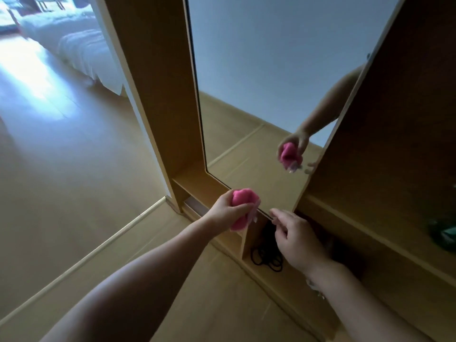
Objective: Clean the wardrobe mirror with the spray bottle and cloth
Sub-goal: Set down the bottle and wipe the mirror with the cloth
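Left hand (228,208) is wrapped around a scrunched-up pink cloth (243,202), gripping it tight right at the bottom edge of the mirror (271,82); part of the cloth pokes out under the palm too. Right hand (299,239) is just beside it, fingers (280,215) curled and pinched at the bottom corner of the mirror door, looks like it's on the door's lower edge, but it's too blurry to say how firm that grip is. The two hands are close but not touching. The mirror sits in a light wooden wardrobe (158,82) frame and runs tall up the panel; you can see the cloth and hand reflected in it lower right, plus a pale wall and floor. Behind the right hand there's an open low compartment with a tangle of black cable (267,257) lying in it. Further right a shelf holds something teal-green (444,234), can't make out what. Off to the left is wood floor (61,169) and a white bed (74,43) in bright light.
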Action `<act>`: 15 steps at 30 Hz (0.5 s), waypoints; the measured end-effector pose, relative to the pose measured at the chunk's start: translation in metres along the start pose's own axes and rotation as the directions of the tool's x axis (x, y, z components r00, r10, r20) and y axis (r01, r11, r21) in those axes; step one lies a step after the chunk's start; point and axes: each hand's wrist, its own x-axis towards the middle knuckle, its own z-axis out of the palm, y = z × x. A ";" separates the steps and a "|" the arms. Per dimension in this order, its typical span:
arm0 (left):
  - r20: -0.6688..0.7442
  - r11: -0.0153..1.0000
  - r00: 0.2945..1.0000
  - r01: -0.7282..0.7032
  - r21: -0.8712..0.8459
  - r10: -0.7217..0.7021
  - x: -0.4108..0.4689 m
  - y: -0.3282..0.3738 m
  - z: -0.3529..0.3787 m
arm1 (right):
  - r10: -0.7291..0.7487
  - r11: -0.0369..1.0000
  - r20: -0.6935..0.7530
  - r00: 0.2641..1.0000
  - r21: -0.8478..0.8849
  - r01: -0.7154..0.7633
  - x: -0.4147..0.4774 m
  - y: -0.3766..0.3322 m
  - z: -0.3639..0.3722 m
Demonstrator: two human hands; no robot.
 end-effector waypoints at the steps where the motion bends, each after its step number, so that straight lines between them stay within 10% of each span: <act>1: -0.027 0.999 0.998 -0.049 0.005 0.049 -0.008 0.016 -0.009 | -0.048 0.999 -0.015 0.999 -0.003 0.048 0.006 -0.017 -0.006; 15: -0.047 0.798 0.811 -0.562 0.219 0.584 -0.105 0.240 -0.204 | -0.396 0.918 -0.430 0.812 -0.178 0.354 0.089 -0.246 -0.098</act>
